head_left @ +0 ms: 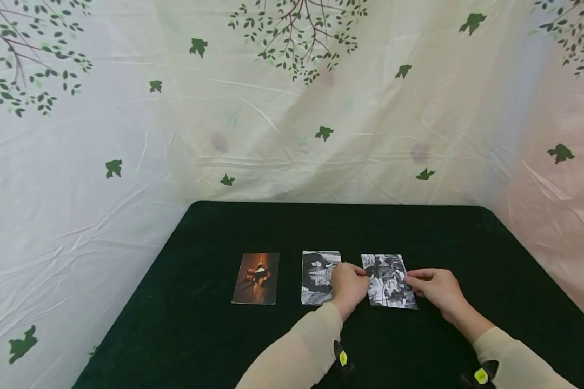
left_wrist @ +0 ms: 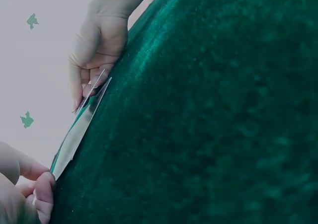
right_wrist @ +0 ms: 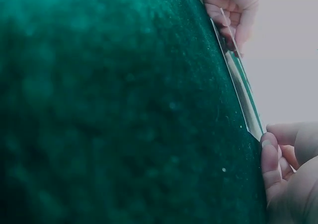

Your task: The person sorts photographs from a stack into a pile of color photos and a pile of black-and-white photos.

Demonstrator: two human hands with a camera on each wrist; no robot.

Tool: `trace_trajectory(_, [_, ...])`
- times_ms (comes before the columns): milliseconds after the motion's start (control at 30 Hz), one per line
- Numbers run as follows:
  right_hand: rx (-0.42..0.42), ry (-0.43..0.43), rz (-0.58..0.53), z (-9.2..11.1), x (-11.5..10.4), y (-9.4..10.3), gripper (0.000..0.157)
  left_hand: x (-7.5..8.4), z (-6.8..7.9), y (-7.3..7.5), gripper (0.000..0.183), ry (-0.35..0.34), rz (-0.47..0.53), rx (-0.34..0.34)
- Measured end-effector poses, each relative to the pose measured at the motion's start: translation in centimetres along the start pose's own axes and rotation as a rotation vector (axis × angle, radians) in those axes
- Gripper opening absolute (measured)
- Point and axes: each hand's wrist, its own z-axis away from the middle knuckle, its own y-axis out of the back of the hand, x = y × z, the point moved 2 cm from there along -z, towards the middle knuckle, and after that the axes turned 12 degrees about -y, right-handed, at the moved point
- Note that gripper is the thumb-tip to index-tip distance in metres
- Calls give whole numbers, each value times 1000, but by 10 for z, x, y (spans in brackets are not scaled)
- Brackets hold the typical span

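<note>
Both hands hold one black-and-white photo card (head_left: 386, 281) at the right of a row of three picture spots. My left hand (head_left: 350, 283) pinches its left edge and partly covers the middle black-and-white photo card (head_left: 317, 275). On the right edge, my right hand (head_left: 438, 289) grips with thumb and fingers. Seen nearly edge-on in the left wrist view, the held card is tilted up, with another card surface (left_wrist: 74, 142) beneath it. A colour photo card (head_left: 257, 278) with an orange-brown picture lies flat at the left.
A dark green velvety cloth (head_left: 175, 335) covers the table. White curtains (head_left: 272, 119) with green leaf prints hang behind and at both sides. Each sleeved wrist carries a black device with a yellow tag (head_left: 480, 375).
</note>
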Motion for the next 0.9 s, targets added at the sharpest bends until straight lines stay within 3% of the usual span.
trace_trajectory(900, [97, -38, 55, -3, -1, -5, 42, -4, 2, -5, 7, -38, -17, -21])
